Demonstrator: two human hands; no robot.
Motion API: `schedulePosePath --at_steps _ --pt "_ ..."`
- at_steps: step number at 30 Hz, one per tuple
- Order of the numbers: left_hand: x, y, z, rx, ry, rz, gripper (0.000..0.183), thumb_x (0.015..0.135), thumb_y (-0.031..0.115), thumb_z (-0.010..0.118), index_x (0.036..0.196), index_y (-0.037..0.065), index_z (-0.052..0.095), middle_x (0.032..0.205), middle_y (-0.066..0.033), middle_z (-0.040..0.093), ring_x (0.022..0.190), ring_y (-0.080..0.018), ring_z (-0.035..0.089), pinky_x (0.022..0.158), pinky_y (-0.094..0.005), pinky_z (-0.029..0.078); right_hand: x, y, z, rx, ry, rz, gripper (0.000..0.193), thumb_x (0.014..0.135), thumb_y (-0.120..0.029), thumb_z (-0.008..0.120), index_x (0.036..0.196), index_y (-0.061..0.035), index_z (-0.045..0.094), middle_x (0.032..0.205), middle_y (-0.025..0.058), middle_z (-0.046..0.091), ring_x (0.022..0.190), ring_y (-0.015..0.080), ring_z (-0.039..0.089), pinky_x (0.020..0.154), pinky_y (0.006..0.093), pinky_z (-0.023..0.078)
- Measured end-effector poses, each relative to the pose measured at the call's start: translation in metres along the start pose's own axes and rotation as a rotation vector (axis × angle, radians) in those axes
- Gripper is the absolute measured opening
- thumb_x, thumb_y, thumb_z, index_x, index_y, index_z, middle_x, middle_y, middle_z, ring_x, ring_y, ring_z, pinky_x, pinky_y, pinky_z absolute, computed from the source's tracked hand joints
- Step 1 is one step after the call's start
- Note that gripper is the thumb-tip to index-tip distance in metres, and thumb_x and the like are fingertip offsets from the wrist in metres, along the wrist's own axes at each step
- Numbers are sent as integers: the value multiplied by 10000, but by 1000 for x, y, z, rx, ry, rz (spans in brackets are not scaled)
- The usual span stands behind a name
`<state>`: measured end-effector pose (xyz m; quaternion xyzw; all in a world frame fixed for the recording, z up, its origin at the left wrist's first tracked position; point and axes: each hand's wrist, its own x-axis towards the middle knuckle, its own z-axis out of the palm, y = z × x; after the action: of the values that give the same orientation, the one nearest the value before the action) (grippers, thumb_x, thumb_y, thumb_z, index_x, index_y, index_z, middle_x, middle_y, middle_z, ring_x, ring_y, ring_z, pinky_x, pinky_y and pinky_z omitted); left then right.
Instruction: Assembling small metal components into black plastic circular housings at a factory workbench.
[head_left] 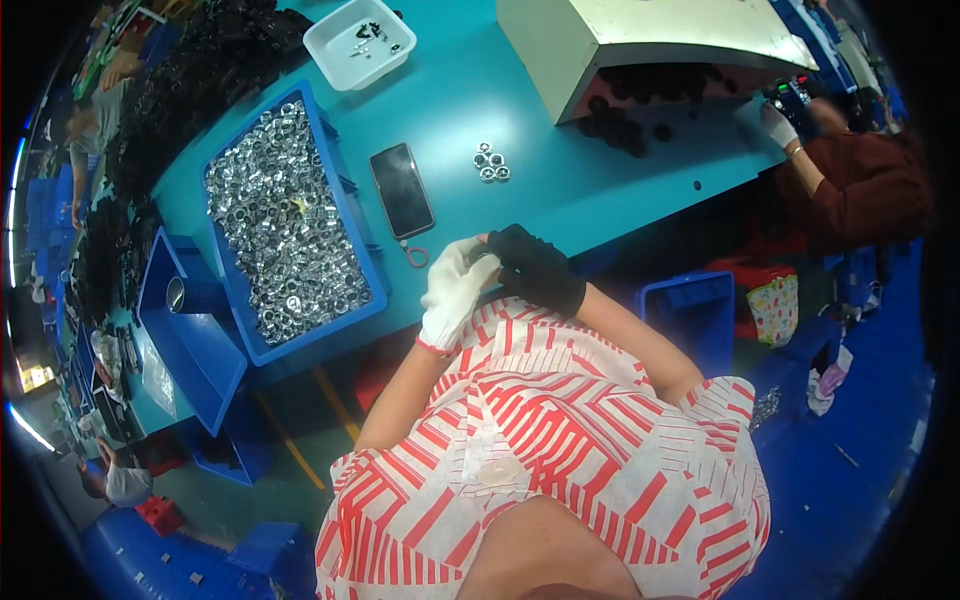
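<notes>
My left hand [456, 288], in a white glove, and my right hand [538, 270], in a black glove, meet at the front edge of the teal table [590, 205]. Both are closed with fingertips together; what they pinch is small and mostly covered by the fingers. Just beyond them lies a little cluster of shiny metal rings [490, 161]. A dark phone [403, 190] with a reddish loop strap [416, 256] rests left of that cluster. Further left, a blue crate [362, 262] is filled with many similar shiny rings [285, 215].
A white tray [325, 40] with small parts stands at the back. At the right back is a cream metal box [560, 45] with dark round pieces beneath. A co-worker's gloved hand [778, 126] works beside it. Blue bins [190, 345] stand left; black parts [215, 60] pile behind.
</notes>
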<state>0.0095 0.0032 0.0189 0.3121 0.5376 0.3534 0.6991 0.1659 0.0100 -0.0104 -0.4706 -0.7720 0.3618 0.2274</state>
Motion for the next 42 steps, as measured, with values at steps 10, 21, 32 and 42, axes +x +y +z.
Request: schedulePosePath --at_steps 10,21,32,42 --pt "15 -34 -8 -61 39 116 290 830 71 605 1101 -16 548 948 -70 616 761 -105 582 651 -218 485 4 5 12 -78 129 -26 366 712 -214 674 1036 -101 547 927 109 550 812 302 594 678 397 487" --pt "26 -43 -17 -617 -123 -11 207 894 87 497 1071 -9 546 889 -71 633 732 -158 640 671 -329 561 6 -2 6 42 149 12 410 741 -198 657 1113 -108 510 1031 96 537 952 272 575 737 390 487" --pt "13 -11 2 124 92 104 303 828 55 587 1104 -62 548 851 -44 602 701 -75 541 625 -194 446 9 21 8 -243 134 -228 355 729 -187 627 1067 -132 536 875 86 569 746 282 609 619 401 491" --pt "22 -26 -12 -80 1 12 364 836 117 587 1145 -66 525 867 -61 614 723 -98 597 660 -226 524 9 14 3 13 2 -2 379 750 -180 654 1112 -112 564 970 131 606 876 299 608 770 378 488"
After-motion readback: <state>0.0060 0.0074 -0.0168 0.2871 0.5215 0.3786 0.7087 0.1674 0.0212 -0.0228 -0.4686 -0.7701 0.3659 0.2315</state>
